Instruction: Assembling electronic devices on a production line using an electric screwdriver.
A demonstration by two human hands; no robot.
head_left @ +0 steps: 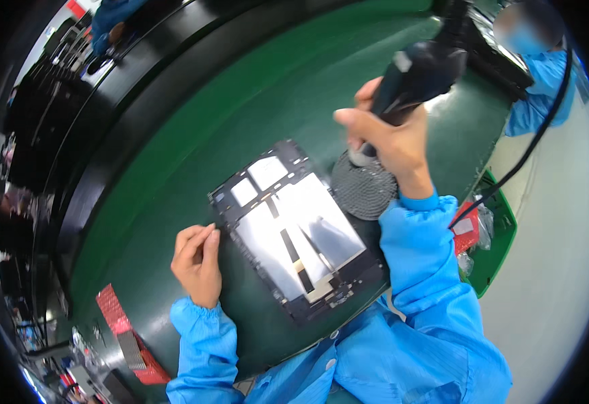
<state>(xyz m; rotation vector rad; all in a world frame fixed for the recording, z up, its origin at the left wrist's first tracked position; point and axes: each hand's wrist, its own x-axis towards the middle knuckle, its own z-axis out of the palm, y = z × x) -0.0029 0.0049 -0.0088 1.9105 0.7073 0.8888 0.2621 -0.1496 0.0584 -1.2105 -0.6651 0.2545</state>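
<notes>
An opened tablet (331, 236) lies at a slant on the green table, its silvery battery panels and dark circuit boards bare. My left hand (197, 264) rests by its left edge, thumb and fingers drawn together; whether anything sits between them is hidden. Beyond the tablet's right side, my right hand (397, 143) is wrapped round the grip of a black handheld scanner (421, 74), its head raised. Under that hand stands a round grey stand base (364, 185) with a studded surface, close to the tablet. The scanner and right fingers look slightly blurred.
Red bubble wrap (114, 308) with a grey strip lies at the table's lower left. A green bin (503, 236) holding red and clear packaging stands right, with a black cable (540, 145) arching above. Dark rails (126, 91) run along the far side. A co-worker in blue (543, 94) is upper right.
</notes>
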